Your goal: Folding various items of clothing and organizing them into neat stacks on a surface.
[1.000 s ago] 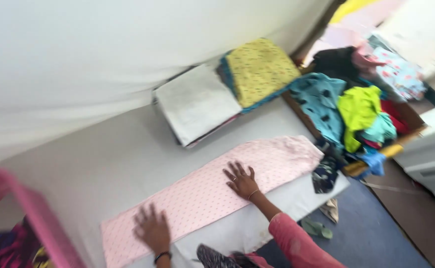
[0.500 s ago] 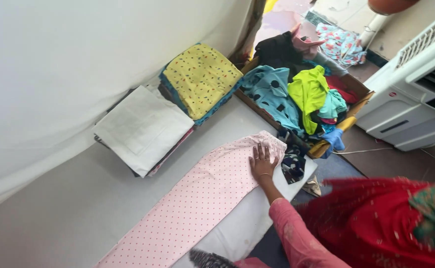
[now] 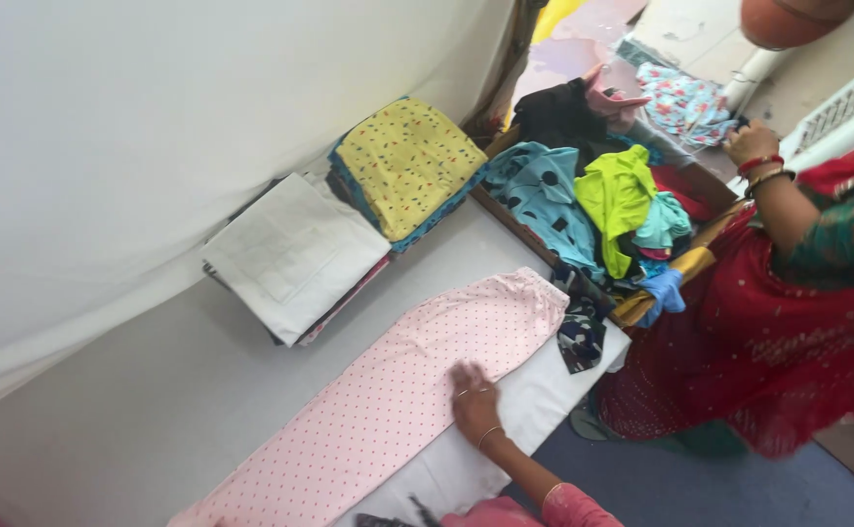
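So the left hand is out of frame now; a second ago it lay flat on the lower left end of the pink dotted cloth [image 3: 388, 400]. Only the right hand [image 3: 474, 402] is on it now, palm down near the lower middle of the frame, fingers [image 3: 463, 380] slightly spread and flat, not clamped on anything. The cloth lies in a long strip across the grey surface [image 3: 144, 410], looking pretty well flattened. The view has also swung right, so another person in a red garment [image 3: 768, 342] shows beside the heap of clothes [image 3: 612, 205].
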